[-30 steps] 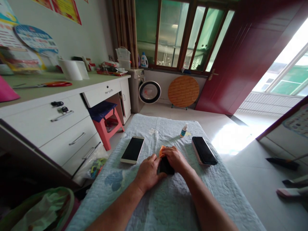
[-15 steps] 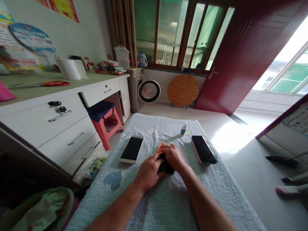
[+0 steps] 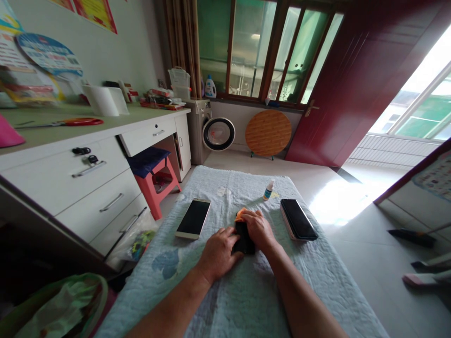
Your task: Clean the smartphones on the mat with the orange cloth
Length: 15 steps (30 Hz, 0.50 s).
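A dark phone (image 3: 245, 241) lies on the pale blue quilted cover, partly hidden beneath both hands. Along its left edge, my left hand (image 3: 219, 249) grips it with bent fingers and thumb. My right hand (image 3: 259, 228) presses an orange cloth (image 3: 240, 215) onto the phone's far end, fingers closed over it. To the left lies a white-and-gold phone (image 3: 193, 219) with a dark screen. On the right, a black phone (image 3: 299, 219) rests on top of a pinkish one. Beyond my right hand stands a small spray bottle (image 3: 268, 190) with a blue label.
The quilted cover (image 3: 243, 300) spreads over the surface before me. At left stand a white desk (image 3: 88, 197) and a pink stool (image 3: 155, 192). A washing machine (image 3: 197, 131) with its door open and a round wooden tabletop (image 3: 268, 133) are at the back.
My right hand and the orange cloth have shifted slightly to the right over the far end of the dark phone. My left hand stays almost in place.
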Each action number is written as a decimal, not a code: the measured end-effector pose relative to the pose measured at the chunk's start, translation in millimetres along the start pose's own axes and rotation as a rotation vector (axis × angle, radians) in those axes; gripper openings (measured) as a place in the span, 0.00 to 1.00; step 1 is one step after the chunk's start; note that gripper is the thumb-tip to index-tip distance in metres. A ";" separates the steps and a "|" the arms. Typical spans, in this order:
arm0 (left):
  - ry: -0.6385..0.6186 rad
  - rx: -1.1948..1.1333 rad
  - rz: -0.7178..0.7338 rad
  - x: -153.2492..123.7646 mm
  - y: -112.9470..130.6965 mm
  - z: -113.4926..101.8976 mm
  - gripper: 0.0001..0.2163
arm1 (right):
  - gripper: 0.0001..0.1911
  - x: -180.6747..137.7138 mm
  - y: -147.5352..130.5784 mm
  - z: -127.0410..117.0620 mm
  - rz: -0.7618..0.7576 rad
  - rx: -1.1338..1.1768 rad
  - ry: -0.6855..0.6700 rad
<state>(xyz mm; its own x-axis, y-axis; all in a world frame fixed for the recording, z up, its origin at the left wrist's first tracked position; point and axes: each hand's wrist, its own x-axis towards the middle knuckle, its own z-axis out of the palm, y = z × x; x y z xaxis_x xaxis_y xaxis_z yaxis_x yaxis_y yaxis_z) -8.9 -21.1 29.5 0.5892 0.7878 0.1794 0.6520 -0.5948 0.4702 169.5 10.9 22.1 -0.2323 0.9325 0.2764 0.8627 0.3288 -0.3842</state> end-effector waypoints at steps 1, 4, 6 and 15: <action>-0.001 -0.002 0.003 0.2 -0.1 0.0 0.14 | 0.16 -0.5 0.5 0.1 0.009 -0.011 0.011; 0.002 -0.009 0.010 0.7 -0.5 0.3 0.14 | 0.16 -2.0 0.5 1.5 0.025 -0.037 0.024; 0.002 -0.013 0.010 0.9 -0.6 0.3 0.15 | 0.16 -2.5 0.3 2.8 0.030 -0.046 0.021; 0.005 -0.028 -0.018 1.3 0.0 -0.2 0.16 | 0.18 -5.7 -5.7 4.1 -0.098 0.056 0.013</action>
<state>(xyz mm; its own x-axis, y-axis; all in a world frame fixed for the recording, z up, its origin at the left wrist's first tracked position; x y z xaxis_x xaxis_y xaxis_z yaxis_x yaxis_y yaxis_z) -8.2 -20.0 29.9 0.5751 0.7991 0.1748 0.6489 -0.5758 0.4974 164.0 4.3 19.1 -0.3084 0.8934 0.3268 0.8095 0.4268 -0.4031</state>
